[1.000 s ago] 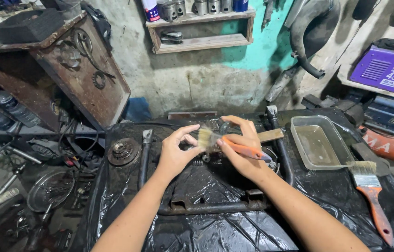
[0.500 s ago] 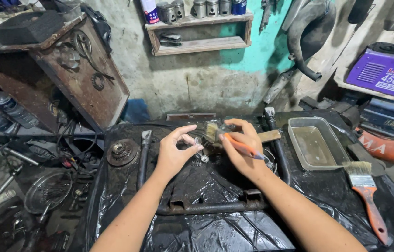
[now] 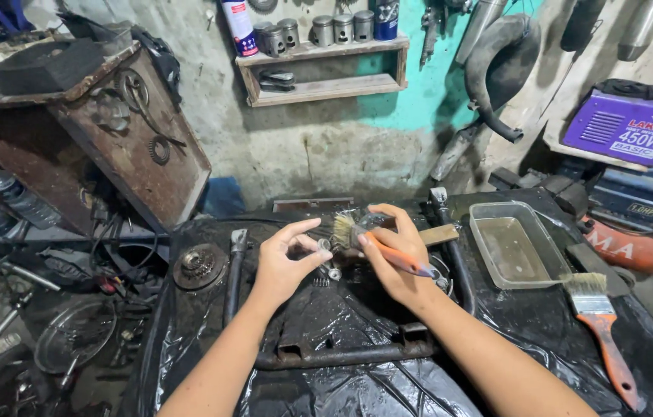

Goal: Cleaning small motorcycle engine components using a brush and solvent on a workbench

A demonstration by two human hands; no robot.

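The left hand [image 3: 284, 262] pinches a small metal part [image 3: 325, 245] between thumb and fingertips, the other fingers loosely spread. The right hand [image 3: 392, 251] is closed around a brush [image 3: 377, 245] with an orange handle, its pale bristles pointing left and touching or nearly touching the part. Both hands hover just above the bench [image 3: 342, 378], which is draped in black plastic.

Judging by this, the part is mid-cleaning: the brush is at it, and another small piece [image 3: 334, 273] lies on the plastic just below the left hand's fingertips, so some work seems left. Whether that piece is already cleaned cannot be told. A clear tray [image 3: 518, 247] with murky liquid sits to the right of the right hand, and a second brush [image 3: 603, 332] with an orange handle lies further right, nearer the person. A sprocket [image 3: 199, 265] rests to the left of the left hand.

The part is small and partly covered by the fingers, so its shape is hard to make out. A wooden piece [image 3: 438, 234] pokes out beyond the right hand; what it belongs to is unclear. The right hand hides most of the brush's ferrule. Below the hands a dark metal frame [image 3: 342, 355] lies on the plastic, its ends lost in the folds.
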